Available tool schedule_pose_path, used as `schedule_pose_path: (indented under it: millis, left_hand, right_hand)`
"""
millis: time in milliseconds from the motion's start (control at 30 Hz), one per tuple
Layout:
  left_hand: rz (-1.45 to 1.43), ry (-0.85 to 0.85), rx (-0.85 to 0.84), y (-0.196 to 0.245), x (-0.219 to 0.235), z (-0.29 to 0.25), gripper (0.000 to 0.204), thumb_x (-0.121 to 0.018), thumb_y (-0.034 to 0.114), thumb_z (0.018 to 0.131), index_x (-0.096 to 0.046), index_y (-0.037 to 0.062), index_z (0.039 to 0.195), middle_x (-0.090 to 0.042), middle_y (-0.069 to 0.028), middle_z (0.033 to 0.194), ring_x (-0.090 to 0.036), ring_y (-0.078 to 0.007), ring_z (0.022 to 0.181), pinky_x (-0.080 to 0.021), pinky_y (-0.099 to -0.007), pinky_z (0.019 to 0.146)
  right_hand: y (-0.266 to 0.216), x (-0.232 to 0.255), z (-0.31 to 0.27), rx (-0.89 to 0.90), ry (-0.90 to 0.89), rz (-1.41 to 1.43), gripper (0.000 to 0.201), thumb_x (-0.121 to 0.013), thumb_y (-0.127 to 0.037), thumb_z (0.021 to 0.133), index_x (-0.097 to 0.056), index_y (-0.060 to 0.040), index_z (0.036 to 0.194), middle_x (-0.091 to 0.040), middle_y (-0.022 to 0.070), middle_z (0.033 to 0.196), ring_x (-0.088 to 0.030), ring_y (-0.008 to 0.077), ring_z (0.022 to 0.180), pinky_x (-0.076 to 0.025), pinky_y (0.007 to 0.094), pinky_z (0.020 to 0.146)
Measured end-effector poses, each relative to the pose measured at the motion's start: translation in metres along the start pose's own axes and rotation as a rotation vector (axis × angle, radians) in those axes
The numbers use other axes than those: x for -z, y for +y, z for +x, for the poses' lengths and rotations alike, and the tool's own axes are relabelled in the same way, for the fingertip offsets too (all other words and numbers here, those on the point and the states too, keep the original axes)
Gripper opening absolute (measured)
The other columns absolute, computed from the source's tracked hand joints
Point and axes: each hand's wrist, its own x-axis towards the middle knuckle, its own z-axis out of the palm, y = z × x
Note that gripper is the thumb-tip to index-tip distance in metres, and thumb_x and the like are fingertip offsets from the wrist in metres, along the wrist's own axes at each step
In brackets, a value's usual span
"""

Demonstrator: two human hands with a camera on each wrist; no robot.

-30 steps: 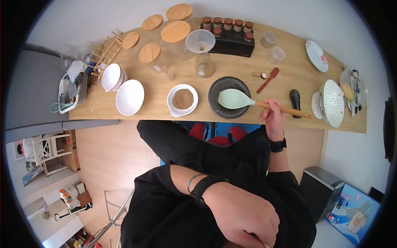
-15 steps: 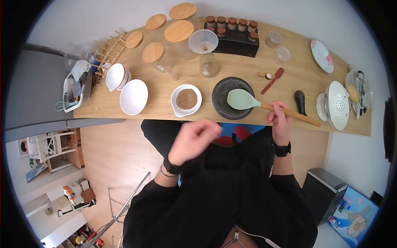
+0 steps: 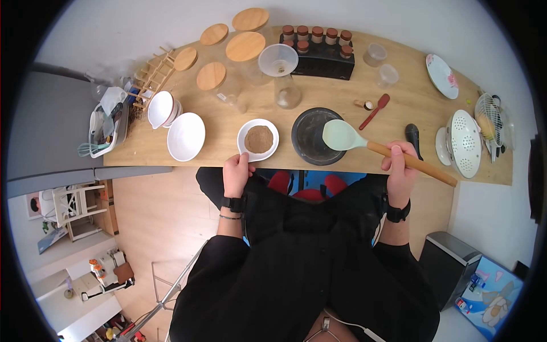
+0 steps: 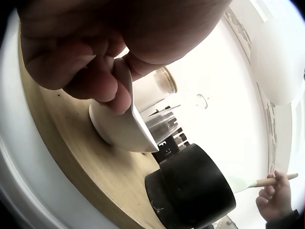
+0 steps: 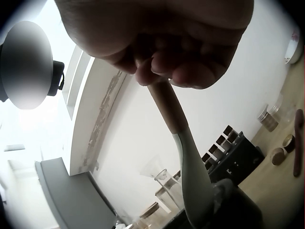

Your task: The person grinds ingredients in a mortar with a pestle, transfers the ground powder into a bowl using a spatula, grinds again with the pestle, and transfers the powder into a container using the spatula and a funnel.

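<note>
My left hand (image 3: pixel 236 174) pinches the near edge of a white bowl (image 3: pixel 276 138) with a spout. Brown powder (image 3: pixel 258 139) lies in it. From the left wrist, thumb and fingers show curled over the wall of the white bowl (image 4: pixel 119 129). My right hand (image 3: pixel 401 171) grips the wooden handle of a spoon (image 3: pixel 343 135) with a pale green head. That head is above the right part of a dark stone mortar (image 3: pixel 306 139); its underside shows in the right wrist view as the spoon (image 5: pixel 193 176) points down toward the mortar.
Right of the mortar lie a black pestle (image 3: pixel 412 135), a red spatula (image 3: pixel 373 113) and a white colander (image 3: pixel 464 145). White bowls (image 3: pixel 186 137) stand at left. Behind are wooden-lidded jars (image 3: pixel 245 47), a funnel on a glass bottle (image 3: pixel 278 60) and a black spice rack (image 3: pixel 322 65).
My left hand has come from close under the camera to the bowl of powder and taken hold of its edge. The right hand with the spoon has shifted slightly to the right.
</note>
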Motion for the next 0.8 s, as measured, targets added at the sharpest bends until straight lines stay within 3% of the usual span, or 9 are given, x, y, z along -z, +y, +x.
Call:
schedule_pose_path:
  millis: [267,367,433,533,633,800]
  left_hand:
    - [0.183,0.054,-0.169,0.061,0.021,-0.040,0.036,-0.055,0.024,0.093,-0.064,-0.0027,0.070,-0.061,-0.0074,0.054,-0.059,-0.0141,0.049,-0.046,-0.0294,0.051]
    - [0.194,0.049,-0.229,0.088,0.019,-0.059,0.035,-0.057,0.022,0.092,-0.063,-0.0030,0.069,-0.059,-0.0087,0.051,-0.059,-0.0156,0.048,-0.045,-0.0300,0.050]
    - [0.210,0.041,-0.299,0.102,0.015,-0.068,0.033,-0.058,0.020,0.090,-0.061,-0.0036,0.067,-0.057,-0.0112,0.050,-0.057,-0.0186,0.045,-0.044,-0.0315,0.048]
    - [0.236,0.027,-0.369,0.107,0.010,-0.071,0.033,-0.059,0.019,0.089,-0.058,-0.0043,0.066,-0.053,-0.0155,0.050,-0.054,-0.0231,0.043,-0.043,-0.0341,0.048]
    - [0.249,0.022,-0.412,0.108,0.005,-0.071,0.033,-0.060,0.018,0.089,-0.057,-0.0049,0.065,-0.049,-0.0186,0.052,-0.051,-0.0268,0.043,-0.041,-0.0364,0.047]
    - [0.255,0.022,-0.418,0.106,0.002,-0.068,0.032,-0.060,0.018,0.089,-0.057,-0.0047,0.066,-0.049,-0.0192,0.052,-0.052,-0.0277,0.043,-0.041,-0.0369,0.047]
  right_hand:
    - [-0.027,-0.015,-0.007,0.082,-0.075,0.094,0.015,-0.049,-0.011,0.100,-0.057,0.0015,0.098,-0.056,0.0057,0.067,-0.053,0.0119,0.057,-0.044,0.0259,0.056]
    - [-0.045,-0.029,-0.006,0.128,-0.200,0.109,0.013,-0.050,-0.007,0.098,-0.058,0.0022,0.099,-0.057,0.0062,0.068,-0.055,0.0122,0.058,-0.046,0.0260,0.057]
    - [-0.056,-0.034,-0.004,0.229,-0.279,-0.041,0.011,-0.053,-0.005,0.094,-0.060,0.0031,0.097,-0.059,0.0067,0.070,-0.057,0.0119,0.058,-0.047,0.0252,0.057]
    - [-0.061,-0.035,0.000,0.379,-0.274,-0.163,0.010,-0.055,-0.004,0.092,-0.061,0.0035,0.093,-0.060,0.0072,0.073,-0.058,0.0113,0.058,-0.047,0.0239,0.055]
    - [-0.065,-0.032,-0.006,0.271,-0.171,-0.083,0.004,-0.065,-0.002,0.086,-0.066,0.0017,0.087,-0.067,0.0093,0.078,-0.060,0.0141,0.065,-0.048,0.0250,0.061]
    - [-0.060,-0.028,-0.008,0.304,-0.124,-0.068,0.003,-0.064,-0.001,0.086,-0.066,0.0018,0.087,-0.067,0.0094,0.080,-0.061,0.0138,0.066,-0.049,0.0249,0.062]
